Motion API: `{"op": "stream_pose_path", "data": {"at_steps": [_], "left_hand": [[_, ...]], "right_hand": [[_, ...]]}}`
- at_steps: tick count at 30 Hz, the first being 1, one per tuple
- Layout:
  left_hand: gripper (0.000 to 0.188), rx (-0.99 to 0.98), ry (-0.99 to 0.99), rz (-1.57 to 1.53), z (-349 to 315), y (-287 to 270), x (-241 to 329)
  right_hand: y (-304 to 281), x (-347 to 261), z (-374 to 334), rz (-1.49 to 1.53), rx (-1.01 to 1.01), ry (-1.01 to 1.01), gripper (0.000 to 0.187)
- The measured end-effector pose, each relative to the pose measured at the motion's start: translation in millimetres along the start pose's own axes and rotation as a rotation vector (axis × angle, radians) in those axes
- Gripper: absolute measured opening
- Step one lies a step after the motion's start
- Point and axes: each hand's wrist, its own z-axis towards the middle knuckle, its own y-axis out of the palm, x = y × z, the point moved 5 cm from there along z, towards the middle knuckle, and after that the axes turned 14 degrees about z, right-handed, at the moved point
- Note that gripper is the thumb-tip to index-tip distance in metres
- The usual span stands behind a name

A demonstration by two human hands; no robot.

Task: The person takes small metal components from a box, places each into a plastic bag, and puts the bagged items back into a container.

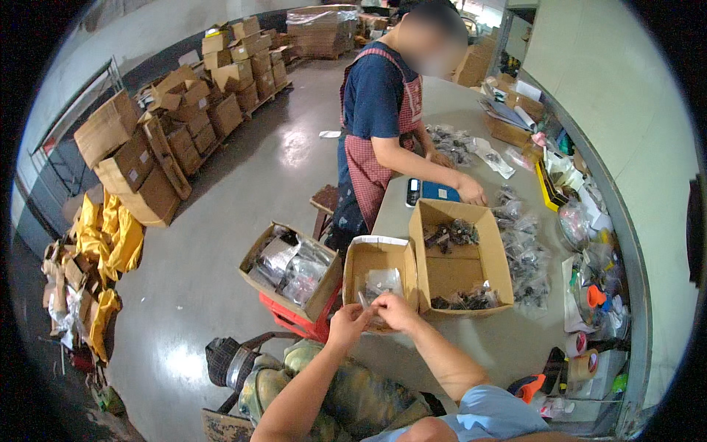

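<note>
Left hand pinches a clear bag over the small box! Right hand curls its fingers alongside, hold unclear

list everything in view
large carton: one, brown, on table
small carton: one, brown, left of it
third carton: one, brown, on red stand
bags: many, clear, in small and third cartons
bagged parts: many, dark, right of large carton
device: one, blue, beyond large carton
table: one, grey, centre-right
stacked cartons: many, brown, upper-left floor
sacks: several, yellow, left floor
clutter: many, multicoloured, table's right edge
co-worker: one, blue shirt, near device
left hand, right hand: two, bare, over small carton
</note>
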Motion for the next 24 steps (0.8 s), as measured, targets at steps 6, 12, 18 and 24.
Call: {"op": "stream_pose_path", "data": {"at_steps": [6,12,18,24], "left_hand": [[0.025,0.039,0.060,-0.073,-13,-12,27],[0.015,-0.005,0.032,0.096,-15,-17,34],[0.015,0.222,0.264,0.418,-31,-27,63],[0.014,0.290,0.292,0.385,-35,-27,70]], "right_hand": [[-22,-37,-14,-0.052,-0.074,-0.126,0.021],[-134,-65,20,0.539,0.243,-0.245,0.062],[-208,-60,75,0.822,0.398,-0.120,0.067],[-187,-63,98,0.624,0.299,-0.131,0.057]]}}
